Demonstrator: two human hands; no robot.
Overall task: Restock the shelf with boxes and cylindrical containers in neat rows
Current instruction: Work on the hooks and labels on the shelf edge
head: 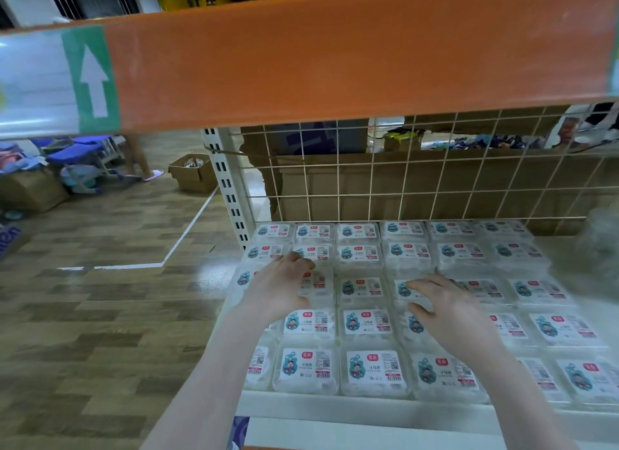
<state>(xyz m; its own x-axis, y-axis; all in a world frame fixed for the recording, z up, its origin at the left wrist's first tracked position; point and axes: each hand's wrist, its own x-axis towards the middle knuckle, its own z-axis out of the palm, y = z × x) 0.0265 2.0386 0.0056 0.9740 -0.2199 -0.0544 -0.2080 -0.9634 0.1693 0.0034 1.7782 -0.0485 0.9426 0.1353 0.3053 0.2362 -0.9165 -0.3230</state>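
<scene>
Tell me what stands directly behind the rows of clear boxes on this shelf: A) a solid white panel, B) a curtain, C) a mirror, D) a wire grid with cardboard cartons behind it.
D: a white wire grid backs the clear boxes, and brown cardboard cartons show through it.

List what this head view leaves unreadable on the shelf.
- Boxes under the left hand and right hand: labels covered.
- Far-right boxes: blurred, partly cut by the frame edge.
- Label print: too small.
- Goods behind the wire grid: hidden by cardboard and the orange beam.
</scene>
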